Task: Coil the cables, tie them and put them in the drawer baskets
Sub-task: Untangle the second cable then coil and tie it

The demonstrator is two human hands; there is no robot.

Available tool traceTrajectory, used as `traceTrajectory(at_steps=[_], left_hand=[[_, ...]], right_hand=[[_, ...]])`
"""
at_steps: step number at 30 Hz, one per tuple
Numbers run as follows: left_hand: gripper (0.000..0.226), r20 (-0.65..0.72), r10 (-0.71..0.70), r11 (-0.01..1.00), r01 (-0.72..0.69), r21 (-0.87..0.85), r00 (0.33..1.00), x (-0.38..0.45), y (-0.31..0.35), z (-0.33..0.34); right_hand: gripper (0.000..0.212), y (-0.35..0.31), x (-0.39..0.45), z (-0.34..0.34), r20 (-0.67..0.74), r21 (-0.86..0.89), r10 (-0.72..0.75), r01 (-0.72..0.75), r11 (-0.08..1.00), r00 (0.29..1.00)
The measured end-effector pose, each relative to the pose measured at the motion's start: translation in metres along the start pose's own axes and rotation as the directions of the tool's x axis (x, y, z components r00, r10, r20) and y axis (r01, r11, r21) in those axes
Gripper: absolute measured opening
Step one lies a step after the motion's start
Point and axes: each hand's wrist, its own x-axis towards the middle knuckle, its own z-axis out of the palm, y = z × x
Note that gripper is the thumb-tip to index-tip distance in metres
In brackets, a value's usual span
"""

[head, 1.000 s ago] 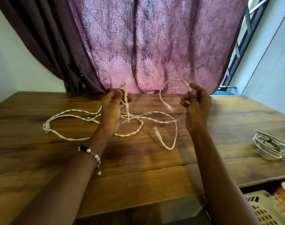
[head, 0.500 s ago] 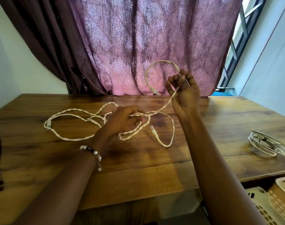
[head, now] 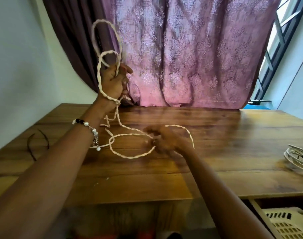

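Cable: the cream twisted cable (head: 130, 156) lies partly on the table (head: 216, 152), one big loop at about 6 o'clock from the raised hand, and partly rises in loops toward 12 o'clock above that hand.
Handling: it looks light, limp and springy. The twist should give the fingers some bite, but slack loops will likely flop and tangle; best taken where the loops cross, not by a free end.
Left hand: the left hand (head: 112, 80) is lifted well above the table at about 10 o'clock in the view, fingers curled round the gathered loops, one strand draped across the wrist beside a beaded bracelet (head: 90, 128).
Right hand: the right hand (head: 166, 140) is low, just over the table near the centre, blurred; it seems to pinch the strand where the table loop ends, a free tail arching off toward 3 o'clock.
Other cables: a pale coiled bundle (head: 297, 157) sits at the 3 o'clock edge; a thin dark cord (head: 33, 145) lies at 9 o'clock.
Basket: a cream drawer basket (head: 288, 225) shows at 5 o'clock, below the table edge.
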Motion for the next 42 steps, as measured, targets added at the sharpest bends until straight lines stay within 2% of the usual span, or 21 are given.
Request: traceTrajectory(at_steps=[3, 4, 7, 10, 12, 14, 16, 17, 18, 20, 22, 24, 25, 27, 29, 32, 34, 37, 39, 41, 42], left_hand=[[0.035, -0.008, -0.056, 0.992, 0.054, -0.116, 0.998, -0.006, 0.001, 0.003], [0.034, -0.019, -0.114, 0.982, 0.109, -0.155, 0.993, -0.008, -0.002, 0.000], [0.026, 0.028, -0.134, 0.961, 0.137, -0.239, 0.991, -0.010, -0.006, -0.004], [0.018, 0.070, -0.100, 0.977, 0.111, -0.184, 0.993, -0.012, -0.019, -0.007], [0.008, 0.101, -0.093, 0.986, 0.106, -0.130, 0.991, -0.017, -0.026, -0.010], [0.008, 0.199, -0.099, 0.991, 0.113, -0.065, 0.975, -0.022, -0.032, -0.012], [0.017, 0.300, -0.111, 0.993, 0.120, -0.012, 0.947, -0.027, -0.037, -0.013], [0.019, 0.328, -0.137, 0.990, 0.135, 0.028, 0.935, -0.029, -0.040, -0.011], [0.020, 0.332, -0.175, 0.984, 0.152, 0.094, 0.927, -0.031, -0.043, -0.009], [0.016, 0.323, -0.263, 0.955, 0.197, 0.224, 0.909, -0.033, -0.049, -0.005], [0.015, 0.312, -0.324, 0.933, 0.249, 0.258, 0.893, -0.035, -0.056, 0.001], [0.013, 0.275, -0.323, 0.937, 0.264, 0.230, 0.906, -0.035, -0.061, 0.005], [0.013, 0.256, -0.312, 0.940, 0.259, 0.220, 0.915, -0.037, -0.062, 0.007], [0.015, 0.251, -0.284, 0.943, 0.222, 0.248, 0.925, -0.038, -0.061, 0.009], [0.022, 0.303, -0.216, 0.940, 0.114, 0.321, 0.928, -0.040, -0.058, 0.010], [0.036, 0.329, -0.135, 0.940, 0.015, 0.342, 0.934, -0.040, -0.058, 0.008], [0.040, 0.287, -0.134, 0.941, 0.030, 0.338, 0.949, -0.041, -0.059, 0.008], [0.042, 0.246, -0.111, 0.913, 0.001, 0.407, 0.963, -0.041, -0.058, 0.007], [0.030, 0.236, -0.142, 0.911, 0.034, 0.411, 0.961, -0.041, -0.056, 0.004], [0.015, 0.272, -0.140, 0.923, 0.026, 0.384, 0.952, -0.039, -0.061, -0.003], [0.010, 0.299, -0.095, 0.916, -0.034, 0.400, 0.950, -0.038, -0.063, -0.005]], right_hand=[[0.048, -0.002, 0.006, 0.015, 0.041, -0.209, 0.003, 0.006, 0.978, 0.999], [0.047, 0.002, 0.008, 0.017, 0.015, -0.256, 0.028, -0.023, 0.966, 1.000], [0.037, 0.017, 0.008, 0.011, -0.135, -0.412, 0.073, -0.123, 0.903, 0.988], [0.033, 0.033, 0.006, -0.007, -0.330, -0.269, 0.141, -0.236, 0.934, 0.933], [0.032, 0.044, 0.003, -0.021, -0.532, -0.020, 0.250, -0.307, 0.952, 0.809], [0.031, 0.052, -0.006, -0.036, -0.693, 0.142, 0.353, -0.361, 0.922, 0.629], [0.027, 0.058, -0.016, -0.048, -0.749, 0.231, 0.433, -0.415, 0.880, 0.501], [0.024, 0.063, -0.019, -0.053, -0.740, 0.277, 0.478, -0.433, 0.858, 0.474], [0.021, 0.066, -0.020, -0.056, -0.719, 0.310, 0.507, -0.433, 0.846, 0.476], [0.022, 0.075, -0.018, -0.057, -0.674, 0.275, 0.507, -0.454, 0.847, 0.537], [0.024, 0.074, -0.015, -0.051, -0.608, 0.021, 0.442, -0.543, 0.839, 0.660], [0.021, 0.065, -0.010, -0.046, -0.617, -0.229, 0.310, -0.542, 0.808, 0.723], [0.021, 0.053, -0.007, -0.044, -0.618, -0.255, 0.233, -0.472, 0.844, 0.751], [0.027, 0.031, 0.002, -0.040, -0.573, -0.214, 0.058, -0.217, 0.952, 0.818], [0.038, 0.005, 0.009, -0.036, -0.520, -0.199, -0.101, -0.006, 0.980, 0.848], [0.044, -0.025, 0.016, -0.027, -0.402, -0.157, -0.180, 0.126, 0.980, 0.898], [0.046, -0.034, 0.018, -0.021, -0.392, -0.070, -0.143, 0.125, 0.990, 0.909], [0.023, -0.031, 0.020, -0.023, -0.457, -0.057, -0.105, 0.089, 0.994, 0.883], [0.012, -0.026, 0.016, -0.027, -0.477, -0.007, -0.091, 0.100, 0.995, 0.874], [0.002, -0.020, 0.012, -0.034, -0.598, 0.175, 0.032, 0.091, 0.980, 0.801], [0.011, -0.017, 0.012, -0.038, -0.653, 0.287, 0.131, 0.084, 0.954, 0.746]])
